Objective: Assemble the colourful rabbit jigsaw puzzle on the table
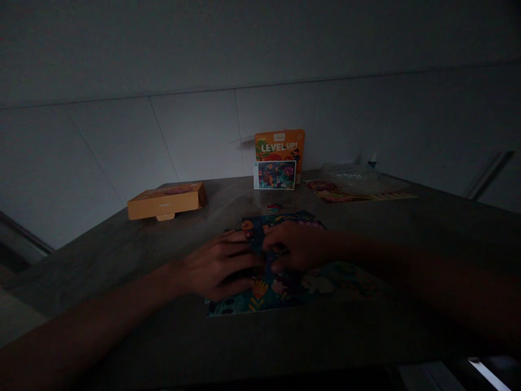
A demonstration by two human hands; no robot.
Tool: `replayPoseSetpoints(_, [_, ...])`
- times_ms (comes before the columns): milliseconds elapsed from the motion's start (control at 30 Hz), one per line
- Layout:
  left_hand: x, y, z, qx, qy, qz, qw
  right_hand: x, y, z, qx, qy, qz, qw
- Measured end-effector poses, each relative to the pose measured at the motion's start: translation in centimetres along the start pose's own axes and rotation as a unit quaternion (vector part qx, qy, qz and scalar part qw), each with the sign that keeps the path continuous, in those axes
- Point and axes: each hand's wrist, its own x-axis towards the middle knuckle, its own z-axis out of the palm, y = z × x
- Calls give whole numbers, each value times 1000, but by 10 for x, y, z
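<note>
A dark, colourful jigsaw puzzle [258,304] with flowers and leaves lies partly assembled on the grey table. My left hand [223,266] rests on its left part, palm down with fingers spread. Beside it, on the upper middle of the puzzle, my right hand [295,244] has its fingers bent and thumb drawn in, close to the left fingertips. Poor light and the fingers hide what the right hand holds, if anything. A small loose puzzle piece [274,207] lies just beyond the puzzle, and other pieces [305,215] sit near its far edge.
At the back, an orange "LEVEL UP!" box [280,140] stands against the white wall, with a picture card [274,175] in front. An orange carton [165,203] lies at left. At right are a printed sheet [362,194], clear plastic packaging [345,176] and a small bottle [372,161].
</note>
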Motion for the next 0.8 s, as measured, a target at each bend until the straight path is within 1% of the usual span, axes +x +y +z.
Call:
replayPoseSetpoints(33, [-1, 0, 1, -21, 7, -20, 1000, 1, 1, 0, 13, 25, 5, 1000])
replayPoseSetpoints(100, [-2, -1, 4, -78, 46, -88, 992, 4, 0, 2, 64, 98, 31, 993])
replayPoseSetpoints(167, [-3, -4, 8, -130, 107, -171, 971, 6, -1, 4, 124, 163, 59, 977])
replayPoseSetpoints(233, [-3, -10, 11, -160, 158, -232, 946, 9, -1, 7, 155, 198, 79, 965])
replayPoseSetpoints(333, [-6, -30, 13, -157, 226, -305, 912, 12, 7, 9, 146, 252, 98, 951])
replayPoseSetpoints(400, [-11, -49, 12, -138, 270, -354, 885, 14, 20, 10, 114, 296, 119, 941])
replayPoseSetpoints(433, [-15, -59, 12, -131, 283, -378, 872, 14, 27, 12, 95, 313, 133, 935])
replayPoseSetpoints(500, [-23, -78, 13, -123, 282, -426, 851, 15, 42, 15, 60, 325, 168, 929])
replayPoseSetpoints(533, [-27, -86, 14, -126, 269, -444, 845, 16, 48, 18, 51, 318, 182, 929])
replayPoseSetpoints(600, [-34, -97, 17, -139, 236, -462, 844, 17, 56, 22, 43, 292, 200, 934])
replayPoseSetpoints(700, [-37, -103, 22, -160, 191, -462, 851, 18, 61, 25, 29, 263, 201, 943])
replayPoseSetpoints(800, [-36, -101, 24, -163, 161, -457, 859, 19, 60, 25, 19, 260, 196, 945])
